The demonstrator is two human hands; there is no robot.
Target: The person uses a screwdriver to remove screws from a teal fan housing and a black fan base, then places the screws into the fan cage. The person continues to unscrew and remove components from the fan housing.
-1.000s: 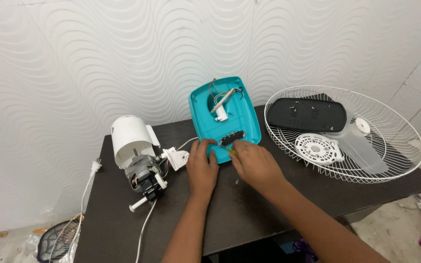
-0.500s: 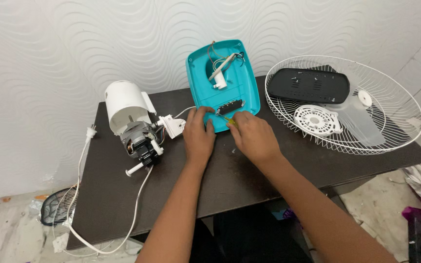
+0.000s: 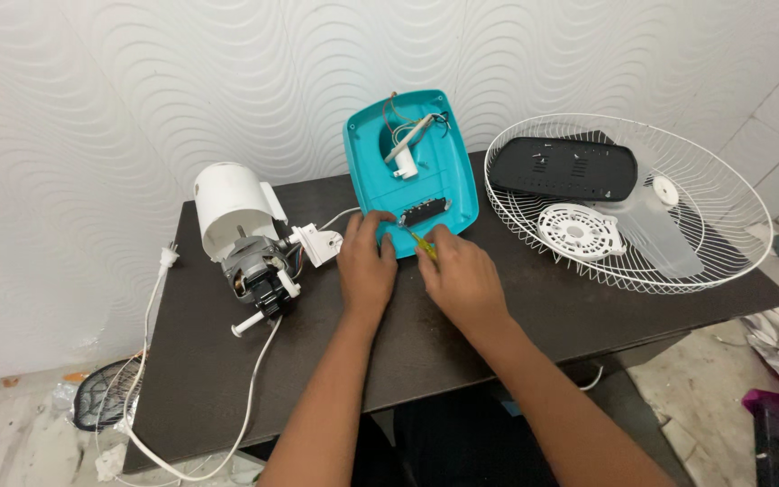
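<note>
Dark brown table [image 3: 462, 361]: set against a white wall with a wavy relief, viewed from above.

Teal fan base shell [image 3: 412, 167]: laid open side up at the far middle of the table, its far end leaning toward the wall. A white stem with thin wires is seen in its far half; a black switch block [image 3: 425, 211] is seated near its near edge.

Left hand [image 3: 367, 266]: placed palm down at the near left corner of the shell, fingers curled onto its rim. It is pressed against the shell rather than closed around anything.

Right hand [image 3: 463, 275]: placed just right of the left hand, at the shell's near edge. Its fingers are closed around a small screwdriver with a yellow-green handle [image 3: 423, 243], whose tip is directed toward the switch block.

White motor housing with exposed motor [image 3: 243, 236]: laid on its side at the left of the table, well apart from the hands. A white cord [image 3: 151, 316] with a plug is trailed from it over the left edge.

White wire fan guard [image 3: 628, 198]: laid flat at the right of the table. Inside it are held a black oval plate [image 3: 574, 169], a round white vented cap [image 3: 581, 230] and a clear fan blade [image 3: 660, 230].
</note>
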